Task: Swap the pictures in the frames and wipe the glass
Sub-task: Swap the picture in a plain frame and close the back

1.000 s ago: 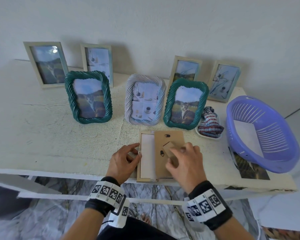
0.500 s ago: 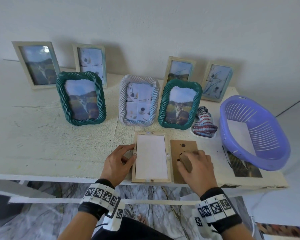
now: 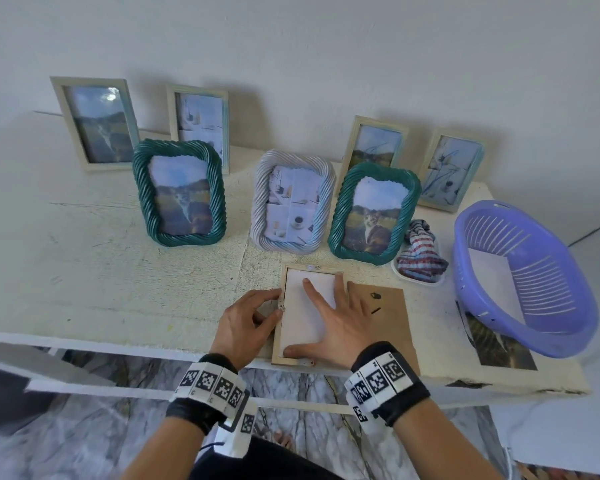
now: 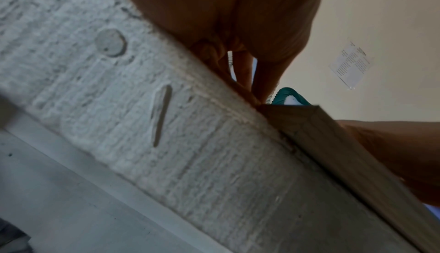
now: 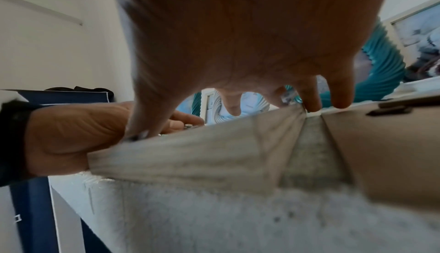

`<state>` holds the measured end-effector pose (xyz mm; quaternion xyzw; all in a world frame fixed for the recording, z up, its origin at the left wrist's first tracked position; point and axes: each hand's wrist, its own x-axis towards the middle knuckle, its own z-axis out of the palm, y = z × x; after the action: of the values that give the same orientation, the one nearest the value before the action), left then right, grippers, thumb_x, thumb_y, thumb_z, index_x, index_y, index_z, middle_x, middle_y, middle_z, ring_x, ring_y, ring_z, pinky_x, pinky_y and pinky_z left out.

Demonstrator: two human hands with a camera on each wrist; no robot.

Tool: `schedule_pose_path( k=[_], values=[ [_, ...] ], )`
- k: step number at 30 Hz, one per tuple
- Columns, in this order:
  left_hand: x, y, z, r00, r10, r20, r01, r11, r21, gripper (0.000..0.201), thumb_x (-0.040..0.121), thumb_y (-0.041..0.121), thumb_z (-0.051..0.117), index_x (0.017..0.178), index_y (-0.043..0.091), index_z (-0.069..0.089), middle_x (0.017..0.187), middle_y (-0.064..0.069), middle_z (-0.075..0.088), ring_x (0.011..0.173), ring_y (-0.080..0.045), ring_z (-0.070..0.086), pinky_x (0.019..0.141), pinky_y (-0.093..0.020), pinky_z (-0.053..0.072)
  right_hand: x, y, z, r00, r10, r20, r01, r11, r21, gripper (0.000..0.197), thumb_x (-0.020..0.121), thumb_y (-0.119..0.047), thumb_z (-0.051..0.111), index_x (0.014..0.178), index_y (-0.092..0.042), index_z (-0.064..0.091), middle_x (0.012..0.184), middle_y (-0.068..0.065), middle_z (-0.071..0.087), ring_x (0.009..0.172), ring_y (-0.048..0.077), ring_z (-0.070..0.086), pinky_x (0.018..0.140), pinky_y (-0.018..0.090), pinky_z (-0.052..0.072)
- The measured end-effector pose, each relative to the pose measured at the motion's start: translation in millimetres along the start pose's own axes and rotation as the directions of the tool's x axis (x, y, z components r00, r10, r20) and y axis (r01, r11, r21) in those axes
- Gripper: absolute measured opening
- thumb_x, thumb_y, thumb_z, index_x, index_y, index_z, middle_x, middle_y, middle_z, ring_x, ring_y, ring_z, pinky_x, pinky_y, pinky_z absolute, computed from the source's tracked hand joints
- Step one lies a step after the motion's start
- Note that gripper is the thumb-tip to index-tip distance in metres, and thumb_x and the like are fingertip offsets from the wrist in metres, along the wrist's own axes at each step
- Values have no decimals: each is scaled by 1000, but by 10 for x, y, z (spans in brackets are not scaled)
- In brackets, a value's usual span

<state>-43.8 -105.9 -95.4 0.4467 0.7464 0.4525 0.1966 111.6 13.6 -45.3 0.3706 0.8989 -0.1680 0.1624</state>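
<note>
A light wooden frame [image 3: 278, 336] lies face down at the table's front edge, and the white back of its picture [image 3: 303, 323] shows inside it. My right hand [image 3: 338, 320] lies spread flat on that white sheet, with the thumb near the frame's near edge. My left hand [image 3: 246, 320] holds the frame's left rim with curled fingers. The brown backing board [image 3: 387, 320] lies flat just right of the frame. In the right wrist view the frame [image 5: 190, 159], the board [image 5: 393, 153] and my left hand [image 5: 71, 134] appear below my palm. In the left wrist view my fingers [image 4: 259, 80] touch the frame's corner [image 4: 333, 144].
Two green rope frames [image 3: 179, 192] [image 3: 373, 213] and a white rope frame [image 3: 291, 202] stand behind, with several wooden frames along the wall. A striped cloth [image 3: 421, 258] sits on a dish. A purple basket [image 3: 568, 306] at the right rests partly on a loose photo [image 3: 499, 344].
My right hand took the backing board off the frame, laid it to the right, then came back flat onto the white sheet. My left hand stayed at the frame's left rim.
</note>
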Motion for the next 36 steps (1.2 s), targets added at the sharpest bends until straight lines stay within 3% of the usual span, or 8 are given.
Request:
schedule_pose_path(
  k=[12, 20, 23, 26, 29, 31, 34, 36],
  values=[
    [-1, 11, 0, 1000, 14, 2, -14, 1000, -11, 34, 88, 20, 69, 121, 27, 65, 109, 15, 64, 67, -9, 61, 62, -15, 49, 6, -33, -25, 1000, 7, -24, -6, 999, 37, 123, 53, -90, 56, 148, -43, -5, 158, 16, -11, 143, 43, 1, 115, 51, 13],
    [-5, 23, -3, 1000, 7, 1, -7, 1000, -26, 34, 89, 21, 69, 122, 25, 65, 111, 12, 66, 68, -9, 61, 62, -13, 48, -48, -46, -105, 975, -28, -219, 29, 1000, -3, 109, 64, -82, 57, 148, -44, -1, 148, 10, 33, 132, 38, 29, 108, 47, 28],
    [-3, 108, -49, 997, -48, -55, 39, 988, -151, 28, 90, 37, 63, 117, 31, 62, 110, 5, 65, 73, -8, 64, 59, -18, 51, -98, -19, -144, 964, -41, -262, 75, 990, 119, 107, 67, -73, 65, 148, -45, 1, 153, 10, 23, 134, 33, 29, 108, 42, 30],
    [1, 306, -108, 994, -73, -79, 50, 964, -261, 46, 81, 56, 58, 120, 33, 58, 103, 13, 67, 84, -4, 63, 63, -18, 51, -198, -10, -181, 965, -73, -252, 139, 956, 258, 109, 66, -65, 73, 147, -49, 3, 159, 5, 5, 143, 26, 15, 111, 37, 26],
    [37, 492, -97, 996, -76, 47, 89, 894, -438, 45, 79, 35, 68, 121, 32, 51, 88, 4, 71, 79, -15, 67, 71, -33, 56, -316, -7, -178, 965, -85, -247, 190, 879, 437, 106, 62, -63, 78, 146, -52, 12, 160, -5, -7, 146, 15, 8, 112, 29, 26],
    [63, 536, -92, 995, -85, 54, 101, 860, -500, 36, 80, 26, 66, 113, 30, 52, 83, -3, 71, 74, -23, 67, 67, -38, 55, -379, 3, -159, 945, -38, -326, 229, 787, 572, 89, 70, -54, 77, 143, -51, 26, 160, -8, -4, 146, 7, 6, 113, 24, 21],
    [106, 517, -103, 994, -111, 13, 103, 871, -480, 20, 82, 24, 66, 99, 32, 58, 82, -3, 69, 74, -23, 64, 67, -41, 55, -443, -10, -165, 888, 78, -453, 341, 551, 762, 63, 88, -18, 67, 137, -45, 39, 146, -10, 42, 135, 12, 38, 110, 38, 38],
    [99, 484, -98, 994, -106, 34, 111, 920, -376, 13, 88, 23, 67, 95, 33, 63, 90, 6, 68, 80, -10, 65, 71, -34, 56, -506, -67, -222, 875, 139, -463, 388, 370, 844, 63, 90, 1, 58, 138, -35, 39, 98, -15, 67, 96, 21, 62, 86, 25, 51]
  ],
)
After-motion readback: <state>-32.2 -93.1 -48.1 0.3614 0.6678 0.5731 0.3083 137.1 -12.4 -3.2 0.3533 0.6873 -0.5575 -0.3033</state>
